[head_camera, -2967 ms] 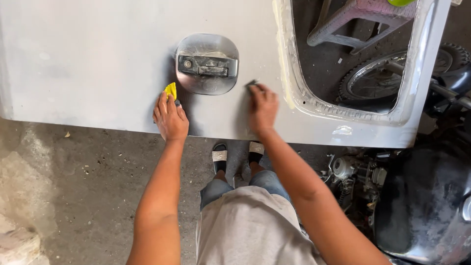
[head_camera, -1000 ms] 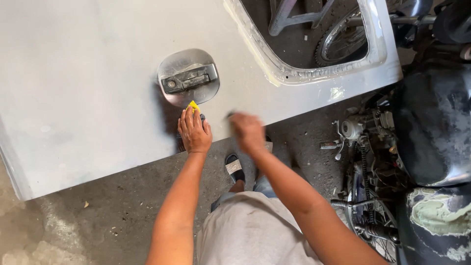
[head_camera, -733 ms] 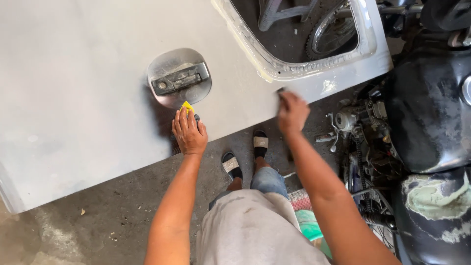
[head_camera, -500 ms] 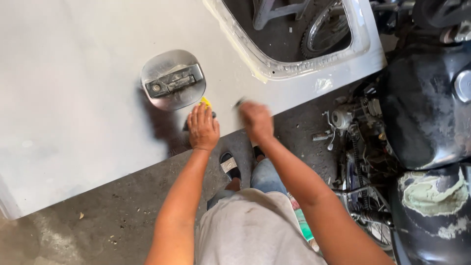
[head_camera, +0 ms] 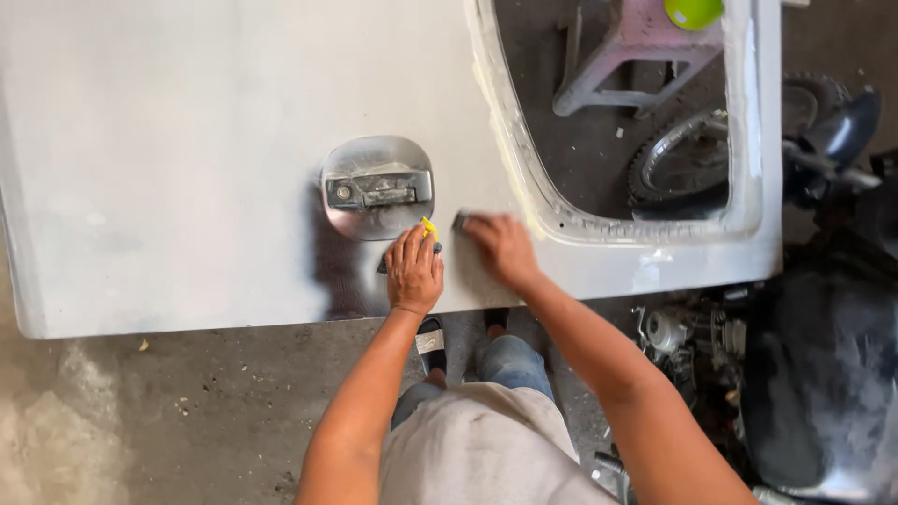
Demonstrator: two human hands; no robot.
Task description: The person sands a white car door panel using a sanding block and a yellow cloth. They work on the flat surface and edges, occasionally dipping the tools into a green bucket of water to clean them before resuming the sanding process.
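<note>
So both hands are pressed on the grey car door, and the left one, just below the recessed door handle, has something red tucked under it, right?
Nearly. In the head view the left hand on the grey car door, just below the recessed door handle, has something yellow tucked under it, not red. The right hand is also pressed on the door.

Grey door panel [head_camera: 187, 168], bare silver handle recess [head_camera: 377, 187]
By our left hand [head_camera: 413, 271] we see a yellow scrap [head_camera: 428, 227]; beyond it, a pink stool [head_camera: 636, 47].
</note>
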